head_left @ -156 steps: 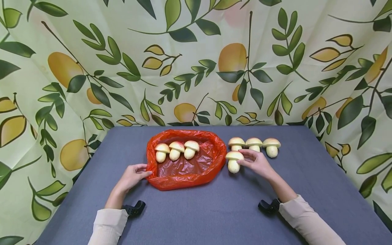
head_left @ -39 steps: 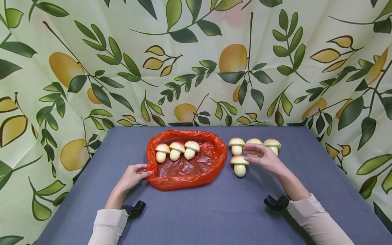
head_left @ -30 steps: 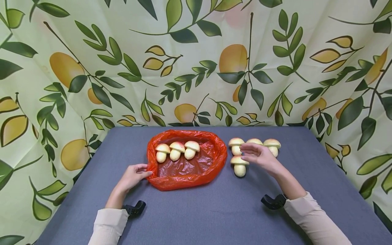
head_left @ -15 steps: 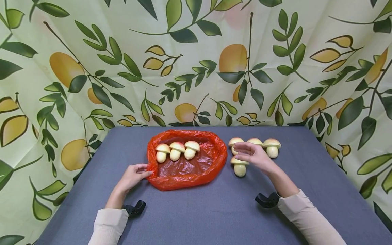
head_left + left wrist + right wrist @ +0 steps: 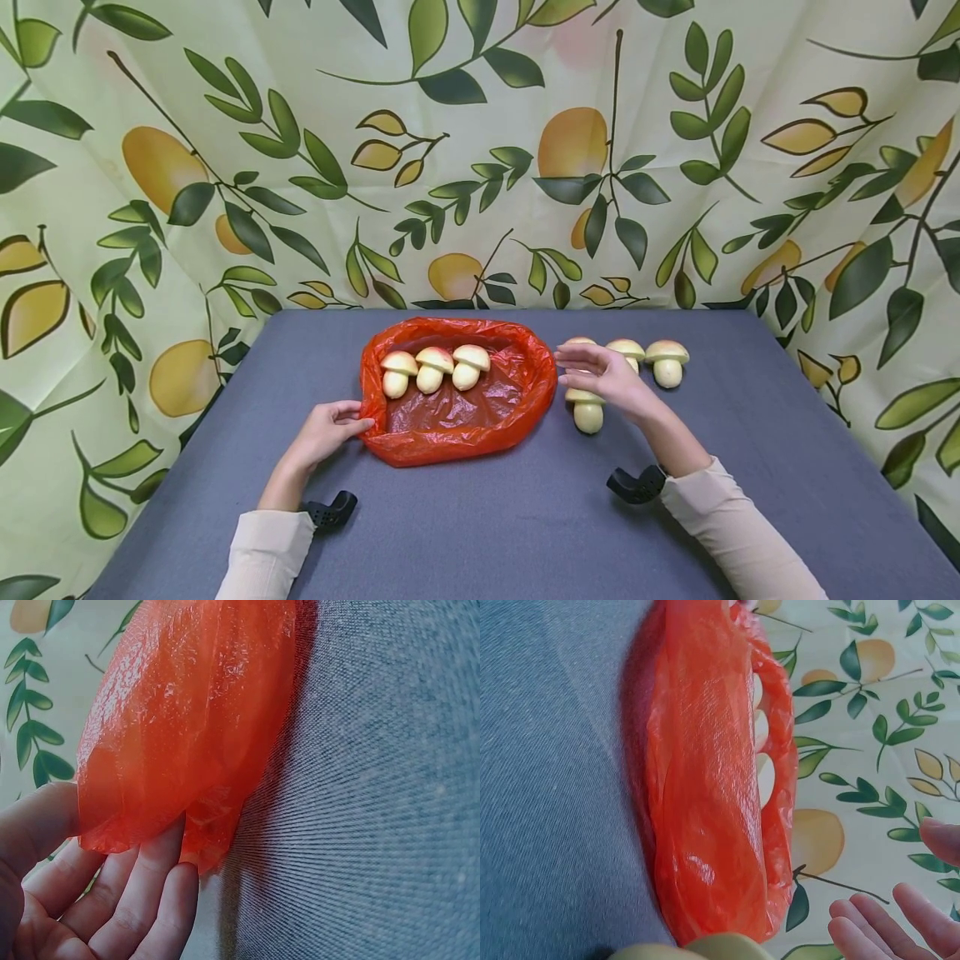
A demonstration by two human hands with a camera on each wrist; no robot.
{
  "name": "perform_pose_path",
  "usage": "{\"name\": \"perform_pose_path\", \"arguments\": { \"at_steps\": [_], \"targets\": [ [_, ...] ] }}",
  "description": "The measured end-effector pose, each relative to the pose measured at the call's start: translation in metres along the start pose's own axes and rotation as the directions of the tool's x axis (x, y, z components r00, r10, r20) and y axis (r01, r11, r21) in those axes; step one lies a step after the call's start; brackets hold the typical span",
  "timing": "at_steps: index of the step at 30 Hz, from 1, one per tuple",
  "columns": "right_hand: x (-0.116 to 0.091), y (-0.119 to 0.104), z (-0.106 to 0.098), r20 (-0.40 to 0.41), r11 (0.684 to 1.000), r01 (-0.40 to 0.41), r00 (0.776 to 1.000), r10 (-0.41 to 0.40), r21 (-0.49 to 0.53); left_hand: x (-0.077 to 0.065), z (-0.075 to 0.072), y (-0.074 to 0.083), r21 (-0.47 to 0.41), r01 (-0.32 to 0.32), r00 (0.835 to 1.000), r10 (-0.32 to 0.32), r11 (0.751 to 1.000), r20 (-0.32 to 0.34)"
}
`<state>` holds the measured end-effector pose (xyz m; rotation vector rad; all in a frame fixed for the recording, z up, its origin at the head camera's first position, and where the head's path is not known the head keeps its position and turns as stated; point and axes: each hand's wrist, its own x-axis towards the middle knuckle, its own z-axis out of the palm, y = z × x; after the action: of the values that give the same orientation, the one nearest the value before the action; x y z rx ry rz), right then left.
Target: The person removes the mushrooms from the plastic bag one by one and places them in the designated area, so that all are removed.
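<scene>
A red plastic bag [image 5: 450,448] lies with its mouth spread wide, its rim rolled into a ring. Three toy mushrooms [image 5: 430,371] stand in a row inside it, towards the back left. My left hand [image 5: 326,433] pinches the bag's left edge between thumb and fingers, as the left wrist view shows. Above the mushrooms right of the bag hovers my right hand [image 5: 607,379], fingers extended and holding nothing. It partly covers a front mushroom [image 5: 588,417] and one behind it. In the right wrist view, the fingers [image 5: 866,926] are apart from the bag's side.
Two more mushrooms, one partly behind the right hand [image 5: 630,350] and one at the row's right end [image 5: 666,364], stand on the grey-blue table [image 5: 480,533]. A leaf-and-fruit patterned cloth [image 5: 480,167] rises behind and beside the table.
The right hand has let go of the front mushroom, which now stands slightly further right and nearer. That hand has since shifted left towards the bag. The left hand stays at the bag's edge.
</scene>
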<state>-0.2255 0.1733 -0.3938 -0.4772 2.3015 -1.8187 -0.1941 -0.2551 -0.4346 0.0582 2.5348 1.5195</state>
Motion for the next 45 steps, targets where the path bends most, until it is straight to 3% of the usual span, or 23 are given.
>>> {"name": "perform_pose_path", "arguments": {
  "at_steps": [15, 29, 45],
  "targets": [
    [0.02, 0.0, 0.02, 0.025, 1.0, -0.012, 1.0, 0.011, 0.028, 0.0, -0.001, -0.001, -0.004, 0.005, 1.0, -0.005, 1.0, 0.001],
    [0.035, -0.004, 0.033, 0.022, 0.998, -0.069, 0.997, 0.069, 0.012, 0.001, -0.001, -0.002, -0.003, 0.004, 1.0, -0.004, 1.0, 0.003],
    [0.048, 0.0, 0.053, 0.022, 0.998, -0.05, 0.999, 0.049, 0.042, 0.003, -0.001, -0.003, 0.001, 0.009, 1.0, -0.009, 1.0, -0.001]
  ]
}}
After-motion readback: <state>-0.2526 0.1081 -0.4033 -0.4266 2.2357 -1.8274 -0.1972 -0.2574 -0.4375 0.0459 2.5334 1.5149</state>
